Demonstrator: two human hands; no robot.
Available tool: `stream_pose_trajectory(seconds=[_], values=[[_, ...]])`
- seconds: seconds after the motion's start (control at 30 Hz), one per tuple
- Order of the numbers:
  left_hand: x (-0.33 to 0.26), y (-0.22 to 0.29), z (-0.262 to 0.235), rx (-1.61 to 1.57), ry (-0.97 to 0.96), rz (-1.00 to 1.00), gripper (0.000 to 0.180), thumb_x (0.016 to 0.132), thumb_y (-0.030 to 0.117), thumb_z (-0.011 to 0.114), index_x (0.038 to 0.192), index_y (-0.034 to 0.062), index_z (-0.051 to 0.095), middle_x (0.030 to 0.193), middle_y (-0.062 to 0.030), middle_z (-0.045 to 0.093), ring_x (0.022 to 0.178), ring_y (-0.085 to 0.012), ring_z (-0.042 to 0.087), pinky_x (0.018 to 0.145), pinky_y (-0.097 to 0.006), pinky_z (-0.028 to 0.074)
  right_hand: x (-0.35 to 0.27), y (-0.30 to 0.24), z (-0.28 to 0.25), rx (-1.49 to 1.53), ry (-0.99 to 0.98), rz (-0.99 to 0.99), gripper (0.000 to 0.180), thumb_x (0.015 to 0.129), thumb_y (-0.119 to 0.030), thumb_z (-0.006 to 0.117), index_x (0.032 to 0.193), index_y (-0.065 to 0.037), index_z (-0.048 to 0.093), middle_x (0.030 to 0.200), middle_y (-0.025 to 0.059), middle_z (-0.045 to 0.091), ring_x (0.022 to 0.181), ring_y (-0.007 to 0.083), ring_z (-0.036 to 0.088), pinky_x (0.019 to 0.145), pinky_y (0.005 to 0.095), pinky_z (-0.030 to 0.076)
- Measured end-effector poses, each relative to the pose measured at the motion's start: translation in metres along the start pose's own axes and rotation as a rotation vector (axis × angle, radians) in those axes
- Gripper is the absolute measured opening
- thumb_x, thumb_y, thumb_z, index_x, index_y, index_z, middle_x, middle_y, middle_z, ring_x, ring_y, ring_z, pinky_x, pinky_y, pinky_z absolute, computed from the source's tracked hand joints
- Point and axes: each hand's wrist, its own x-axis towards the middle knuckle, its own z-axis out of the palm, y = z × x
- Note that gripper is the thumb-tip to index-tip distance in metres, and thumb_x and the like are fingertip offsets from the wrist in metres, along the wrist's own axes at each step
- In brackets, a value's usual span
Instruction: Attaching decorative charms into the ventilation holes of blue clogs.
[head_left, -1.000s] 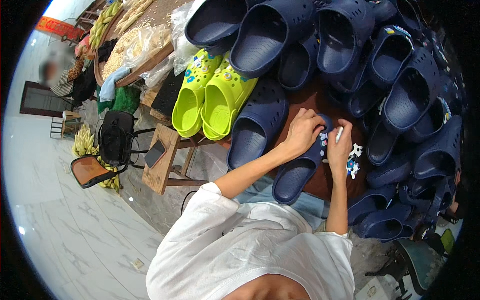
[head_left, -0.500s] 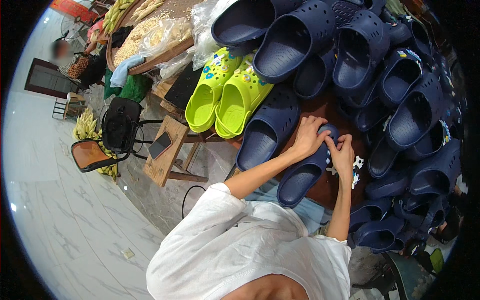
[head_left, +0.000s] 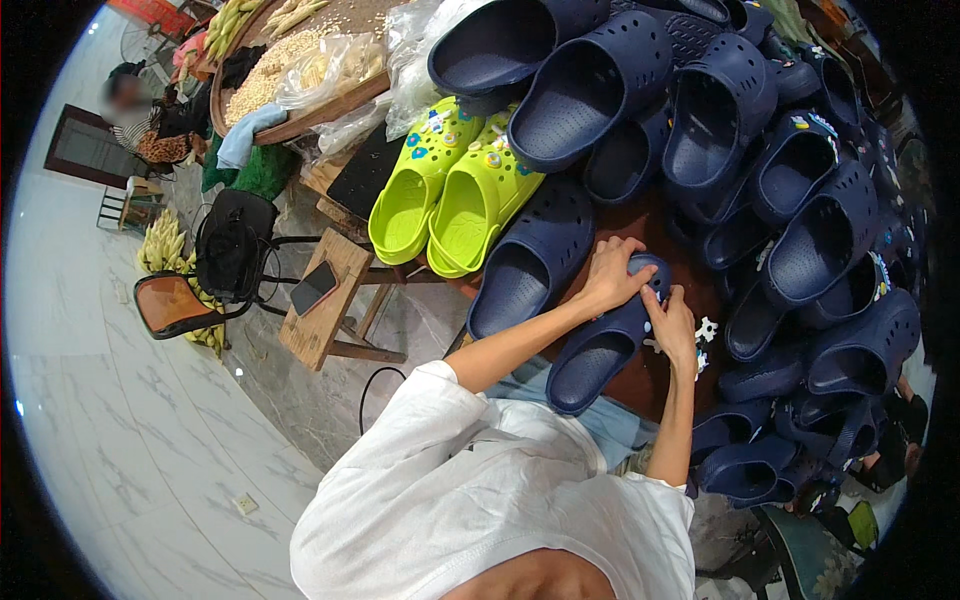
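Note:
A navy clog (head_left: 592,366) with a holed toe lies tilted on the brown table, its heel toward me. My left hand (head_left: 612,274) is closed over the left side of its toe. At the right side of the toe, my right hand (head_left: 672,322) grips the shoe, with the thumb near a small pale charm; part of the grip is hidden. Loose white charms (head_left: 706,330) lie just beside the right wrist. Another navy clog (head_left: 530,262) sits left of my hands, next to a lime-green pair (head_left: 470,215) decorated with charms.
Navy clogs (head_left: 815,235) are heaped across the table's far and right sides, some with charms. A wooden stool (head_left: 325,300) carrying a phone (head_left: 315,288) stands at left. Beyond it are a black chair (head_left: 235,245), corn (head_left: 165,245), a round kernel tray (head_left: 300,130) and a seated person.
My right fingers have drawn back from the top of the toe and now sit lower along its right side, so more of the toe shows. My left hand keeps its hold.

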Motion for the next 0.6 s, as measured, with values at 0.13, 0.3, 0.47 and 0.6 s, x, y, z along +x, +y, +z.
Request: stream_pose_trajectory(seconds=[0.13, 0.3, 0.47, 0.6], values=[[0.005, 0.003, 0.004, 0.101, -0.062, 0.068, 0.041, 0.089, 0.025, 0.066, 0.12, -0.0023, 0.06, 0.112, -0.023, 0.059, 0.105, -0.0405, 0.054, 0.093, -0.047, 0.044, 0.004, -0.003, -0.004, -0.042, -0.018, -0.039, 0.059, 0.097, -0.049, 0.052, 0.104, 0.01, 0.055, 0.085, 0.0306, 0.066, 0.084, 0.0464, 0.067, 0.077, 0.052, 0.049], [0.005, 0.007, 0.009, 0.11, -0.084, 0.155, 0.041, 0.089, 0.015, 0.061, 0.124, -0.0059, 0.057, 0.116, -0.0254, 0.059, 0.108, -0.0427, 0.053, 0.097, -0.049, 0.043, 0.0, -0.015, 0.002, -0.223, 0.114, -0.052, 0.045, 0.098, -0.033, 0.045, 0.1, 0.01, 0.058, 0.088, 0.0349, 0.066, 0.088, 0.0511, 0.065, 0.081, 0.0568, 0.05], [0.007, 0.001, 0.014, 0.093, -0.082, 0.282, 0.041, 0.085, 0.005, 0.059, 0.124, -0.0067, 0.057, 0.121, -0.0262, 0.058, 0.112, -0.0427, 0.053, 0.1, -0.049, 0.042, 0.002, -0.007, 0.009, -0.22, 0.179, -0.082, 0.037, 0.098, -0.027, 0.044, 0.096, 0.008, 0.058, 0.083, 0.034, 0.066, 0.084, 0.0495, 0.066, 0.078, 0.0568, 0.05], [0.008, 0.006, 0.015, 0.035, -0.132, 0.351, 0.04, 0.083, 0.001, 0.057, 0.123, -0.0056, 0.058, 0.123, -0.0261, 0.058, 0.115, -0.043, 0.053, 0.102, -0.048, 0.042, -0.001, 0.012, 0.017, -0.043, 0.277, -0.052, 0.031, 0.099, -0.023, 0.043, 0.101, 0.005, 0.057, 0.087, 0.0327, 0.067, 0.082, 0.0486, 0.066, 0.074, 0.0579, 0.05]])
